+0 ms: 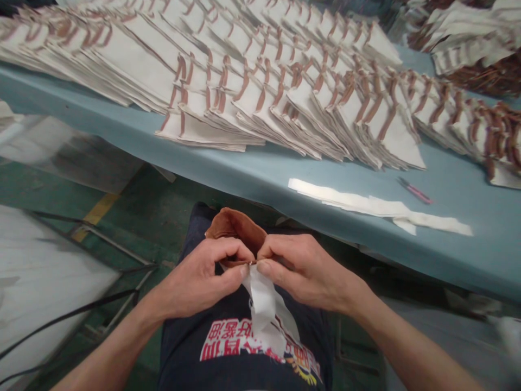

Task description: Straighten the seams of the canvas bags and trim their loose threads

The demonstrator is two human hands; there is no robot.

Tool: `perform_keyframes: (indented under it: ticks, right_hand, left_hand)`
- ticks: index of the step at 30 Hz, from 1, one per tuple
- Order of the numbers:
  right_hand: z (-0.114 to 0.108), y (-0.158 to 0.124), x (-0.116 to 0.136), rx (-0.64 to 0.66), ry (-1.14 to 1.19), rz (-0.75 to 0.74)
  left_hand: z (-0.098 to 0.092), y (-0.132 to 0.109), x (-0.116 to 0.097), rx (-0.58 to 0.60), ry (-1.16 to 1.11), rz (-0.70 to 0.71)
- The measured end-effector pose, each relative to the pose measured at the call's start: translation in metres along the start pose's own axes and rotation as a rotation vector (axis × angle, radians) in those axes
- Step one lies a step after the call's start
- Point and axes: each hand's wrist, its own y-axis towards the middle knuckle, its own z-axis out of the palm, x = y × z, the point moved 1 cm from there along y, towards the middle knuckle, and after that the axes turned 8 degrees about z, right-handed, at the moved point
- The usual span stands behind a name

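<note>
In front of my lap, my left hand (207, 277) pinches the edge of a brown fabric piece (240, 224) between thumb and fingertips. Close against it, my right hand (303, 266) grips the same edge, thumb to fingers. A white cloth strip (262, 301) hangs down from between the two thumbs, over a dark printed apron (183, 336). The brown piece curves up and away behind my fingers. Exactly how strip and brown edge join is hidden by the fingertips.
A blue-covered table (244, 174) crosses ahead, bearing rows of stacked white pieces with brown trim (293, 103). Nearer its front edge lie white strips (366, 203) and small pink-handled snips (415, 190). A metal frame (118, 247) stands at the left on the green floor.
</note>
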Motion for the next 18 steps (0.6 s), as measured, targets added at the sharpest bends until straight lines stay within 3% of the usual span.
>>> perform_keyframes:
  ticks: [7, 14, 18]
  right_hand:
    - [0.005, 0.008, -0.001, 0.043, 0.119, 0.160]
    - [0.010, 0.001, -0.016, 0.141, 0.568, 0.343]
    - [0.013, -0.002, -0.018, 0.144, 0.645, 0.369]
  left_hand:
    - [-0.004, -0.001, -0.002, -0.112, 0.053, 0.048]
    - [-0.007, -0.003, -0.005, -0.107, 0.334, 0.336]
    - [-0.007, -0.005, -0.007, -0.050, 0.452, 0.475]
